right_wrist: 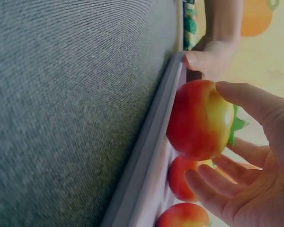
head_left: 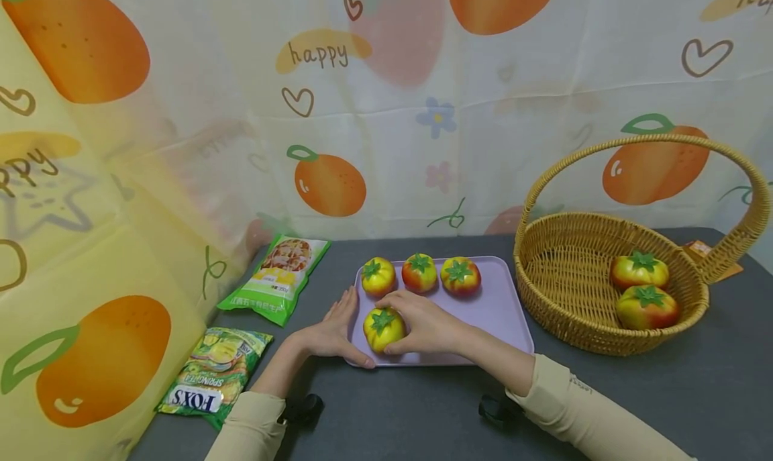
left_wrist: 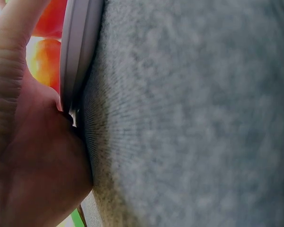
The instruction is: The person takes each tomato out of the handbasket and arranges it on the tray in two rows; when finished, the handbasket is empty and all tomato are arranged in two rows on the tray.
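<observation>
Your right hand (head_left: 425, 323) curls around the front tomato (head_left: 383, 328), fingers cupped over its right side, thumb across the top; the right wrist view shows the fingers (right_wrist: 255, 101) wrapped on it. The tomato is glossy, round and slightly lobed, yellow going red, with a green star-shaped calyx, and sits near the front-left corner of the tray (head_left: 501, 306). The tray is smooth lilac plastic, rectangular with rounded corners and a raised lip, lying at the middle of the tabletop (head_left: 664, 394), a dark grey, finely woven surface.

Your left hand (head_left: 335, 330) lies flat and open against the tray's left edge, fingers straight, thumb on the front-left corner; the left wrist view shows the palm (left_wrist: 33, 156) pressed to the rim.

Three more tomatoes (head_left: 419, 273) stand in a row along the tray's back edge, just beside one another. The wicker basket (head_left: 561, 273), round, woven, with a tall arched handle, sits towards the right edge and holds two tomatoes (head_left: 639, 270).

Near the left edge lie two crinkly foil bags: a green snack packet (head_left: 278, 276) further back and a FOX'S candy bag (head_left: 214, 377) at the front. A small orange card (head_left: 700, 249) lies behind the basket.
</observation>
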A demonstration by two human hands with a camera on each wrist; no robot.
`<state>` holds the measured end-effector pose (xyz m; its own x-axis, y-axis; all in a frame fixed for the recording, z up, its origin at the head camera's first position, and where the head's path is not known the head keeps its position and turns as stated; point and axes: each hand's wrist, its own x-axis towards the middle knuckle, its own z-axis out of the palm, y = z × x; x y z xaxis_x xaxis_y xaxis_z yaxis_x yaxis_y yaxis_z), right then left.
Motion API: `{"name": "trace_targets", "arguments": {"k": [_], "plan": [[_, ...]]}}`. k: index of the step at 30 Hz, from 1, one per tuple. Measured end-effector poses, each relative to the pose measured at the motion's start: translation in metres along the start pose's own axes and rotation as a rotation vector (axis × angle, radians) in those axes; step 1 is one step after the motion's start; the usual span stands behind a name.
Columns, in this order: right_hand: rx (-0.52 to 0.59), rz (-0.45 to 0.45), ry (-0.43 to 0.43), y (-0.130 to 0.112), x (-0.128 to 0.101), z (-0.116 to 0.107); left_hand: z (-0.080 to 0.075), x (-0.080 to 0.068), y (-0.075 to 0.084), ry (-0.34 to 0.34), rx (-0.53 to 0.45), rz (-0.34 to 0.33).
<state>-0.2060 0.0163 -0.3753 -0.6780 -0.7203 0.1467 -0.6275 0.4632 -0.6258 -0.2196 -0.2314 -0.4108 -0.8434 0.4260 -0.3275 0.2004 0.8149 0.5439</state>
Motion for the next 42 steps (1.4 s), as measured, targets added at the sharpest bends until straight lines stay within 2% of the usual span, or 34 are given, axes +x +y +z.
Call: {"name": "trace_targets", "arguments": {"k": [6, 16, 22, 33, 42], "plan": [[0.019, 0.024, 0.022, 0.001, -0.009, -0.01, 0.0, 0.001, 0.001, -0.012, -0.007, 0.005], [0.087, 0.056, 0.125, 0.009, -0.041, -0.046, -0.001, 0.0, 0.0, 0.009, -0.018, 0.026], [0.029, 0.095, 0.154, 0.018, -0.06, -0.065, -0.001, -0.001, -0.001, 0.002, -0.004, 0.016], [-0.028, 0.064, 0.27, 0.029, -0.088, -0.089, -0.002, -0.002, 0.001, -0.004, -0.023, 0.035], [-0.122, 0.225, 0.32, 0.04, -0.124, -0.126, -0.001, -0.001, 0.0, -0.005, -0.029, 0.035]]}}
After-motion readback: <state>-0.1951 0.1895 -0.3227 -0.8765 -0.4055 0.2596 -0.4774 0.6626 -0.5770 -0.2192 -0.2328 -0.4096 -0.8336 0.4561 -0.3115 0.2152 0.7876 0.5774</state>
